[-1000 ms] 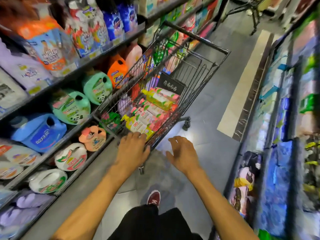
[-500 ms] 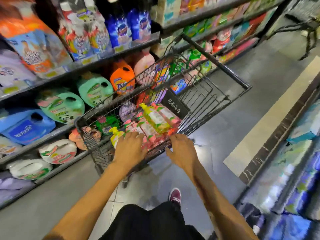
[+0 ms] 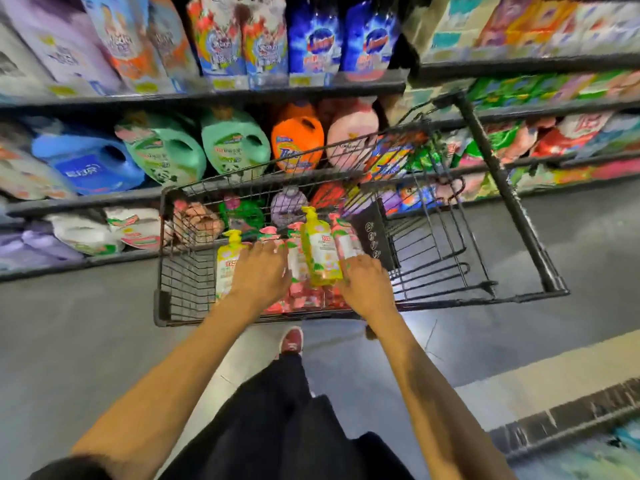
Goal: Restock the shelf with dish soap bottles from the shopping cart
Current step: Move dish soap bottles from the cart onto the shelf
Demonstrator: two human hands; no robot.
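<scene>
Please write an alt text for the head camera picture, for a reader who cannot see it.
Two bare hands reach into a black wire shopping cart, the left hand over pink bottles, the right hand beside a yellow bottle. The cart stands by shelves of detergent jugs.

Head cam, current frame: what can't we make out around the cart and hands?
- Grip of the left hand: head view, its own back hides the fingertips on the pink bottles.
- Grip of the right hand: fingertips hidden beside the yellow bottle.
- Count of pink bottles: covered by both hands.
- Bottle labels: blurred, too small.
- Upper shelf packs: cut off by the top edge.
</scene>
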